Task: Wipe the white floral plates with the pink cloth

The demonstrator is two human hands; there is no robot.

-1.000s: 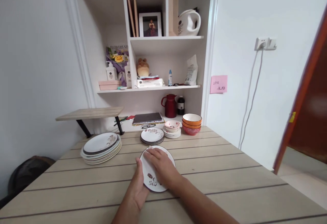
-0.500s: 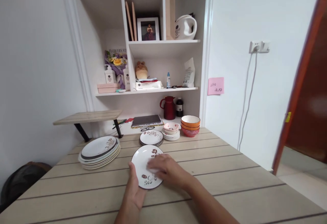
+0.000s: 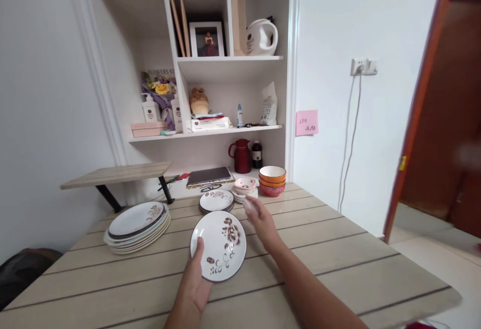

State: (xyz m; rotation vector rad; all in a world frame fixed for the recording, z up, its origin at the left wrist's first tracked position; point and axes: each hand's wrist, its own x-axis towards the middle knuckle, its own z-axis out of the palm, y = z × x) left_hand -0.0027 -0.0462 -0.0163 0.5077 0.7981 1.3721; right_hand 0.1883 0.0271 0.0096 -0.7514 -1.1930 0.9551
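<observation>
My left hand [image 3: 195,274] grips the lower left side of a white plate [image 3: 214,244] with a dark rim and brown flowers, thumb on its face. The plate is held tilted above the table. To its upper right, my right hand [image 3: 263,221] is apart from it, fingers closed round a crumpled white piece that looks like a tissue [image 3: 249,205]. Just beyond the plate lies a short stack of similar flowered plates [image 3: 216,200]. Near my right fingertips are small white dishes [image 3: 240,197] with a pink-patterned bowl [image 3: 245,184] on top.
A tall stack of larger plates [image 3: 137,221] stands on the left of the slatted wooden table [image 3: 338,264]. Stacked orange and red bowls [image 3: 272,181] sit at the back right. Behind are a laptop [image 3: 209,176], a red jug [image 3: 240,156] and a small raised shelf [image 3: 116,174].
My right hand has lifted off the plate's face and moved up and right, showing the white tissue. The plate stays in my left hand. The view has shifted slightly right.
</observation>
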